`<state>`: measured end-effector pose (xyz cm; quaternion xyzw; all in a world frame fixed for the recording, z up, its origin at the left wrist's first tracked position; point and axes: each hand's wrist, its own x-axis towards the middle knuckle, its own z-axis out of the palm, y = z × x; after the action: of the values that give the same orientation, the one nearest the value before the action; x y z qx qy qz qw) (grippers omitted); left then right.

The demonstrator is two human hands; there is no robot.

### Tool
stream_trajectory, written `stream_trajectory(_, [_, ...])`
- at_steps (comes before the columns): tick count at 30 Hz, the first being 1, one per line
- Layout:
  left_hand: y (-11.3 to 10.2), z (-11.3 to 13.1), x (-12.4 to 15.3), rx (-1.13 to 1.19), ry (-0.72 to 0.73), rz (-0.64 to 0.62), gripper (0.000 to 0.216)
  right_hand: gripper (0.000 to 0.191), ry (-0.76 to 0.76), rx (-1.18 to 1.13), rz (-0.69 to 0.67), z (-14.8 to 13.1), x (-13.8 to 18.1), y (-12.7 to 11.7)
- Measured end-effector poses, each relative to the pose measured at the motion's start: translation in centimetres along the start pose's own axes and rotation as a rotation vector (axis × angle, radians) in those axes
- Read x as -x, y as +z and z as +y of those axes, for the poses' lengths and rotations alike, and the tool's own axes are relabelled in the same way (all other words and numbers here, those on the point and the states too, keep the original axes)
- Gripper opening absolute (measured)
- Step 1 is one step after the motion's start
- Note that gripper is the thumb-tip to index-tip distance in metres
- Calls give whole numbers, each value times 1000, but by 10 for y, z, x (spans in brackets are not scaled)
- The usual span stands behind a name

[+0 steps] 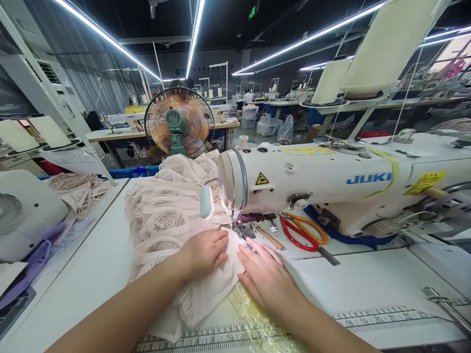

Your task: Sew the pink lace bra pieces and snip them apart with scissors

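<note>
Left hand, half curled, rests on pale cloth, any grip hidden; right hand, fingers extended, lies at the cloth's edge, gripping nothing visible. From the cloth: sewing machine, one o'clock; scissors, two; garments, eleven. Apparent step: guiding cloth; next move calls for even feeding.

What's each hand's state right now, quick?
Left hand: on the fabric; whether it grips can't be told.
Right hand: open, fingertips at the fabric's edge.
</note>
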<state>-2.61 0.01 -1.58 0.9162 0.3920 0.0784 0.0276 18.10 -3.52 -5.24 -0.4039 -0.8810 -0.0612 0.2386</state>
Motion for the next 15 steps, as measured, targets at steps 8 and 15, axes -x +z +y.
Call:
stream_trajectory(8, [1,-4,-6,-19,-1,-19,40,32,9,-49,20,3,0,-1])
stream_trajectory(15, [-3,-6,-8,-22,72,9,36,25,-29,-113,50,1,2,-7])
